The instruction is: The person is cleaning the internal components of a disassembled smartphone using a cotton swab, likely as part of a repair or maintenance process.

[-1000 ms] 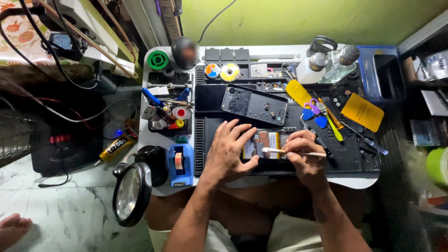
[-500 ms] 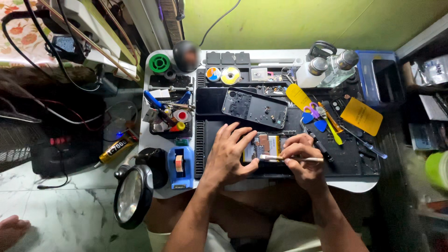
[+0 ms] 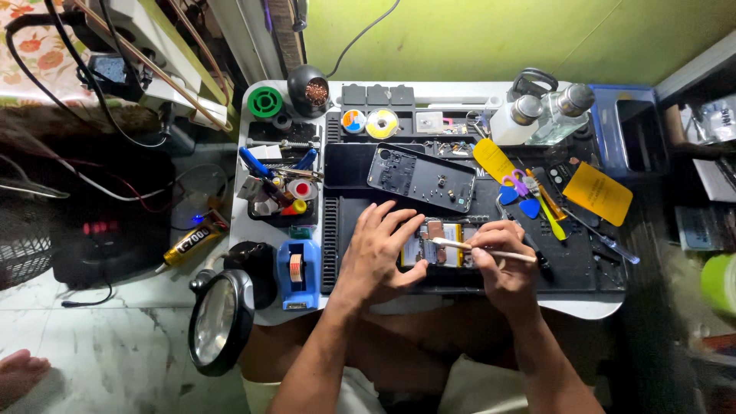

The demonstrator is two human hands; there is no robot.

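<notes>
On the black mat, left hand (image 3: 379, 249) should press the opened phone (image 3: 438, 244) flat while right hand (image 3: 498, 257), pinching a thin tool (image 3: 479, 250), works lightly.

Bright even overhead light on bench (image 3: 429, 307), green wall (image 3: 498, 38) well lit. Left floor side dim, shadowed. Wide-angle bend at edges. Centre sharp, small parts tiny, corners soft.

An opened phone (image 3: 441, 244) lies flat on the black mat at the near edge of the tabletop, its back off, showing a yellow-labelled battery and a copper-coloured part. A thin pale stick (image 3: 483, 249) lies slanted across it, tip on the phone's upper left.
</notes>
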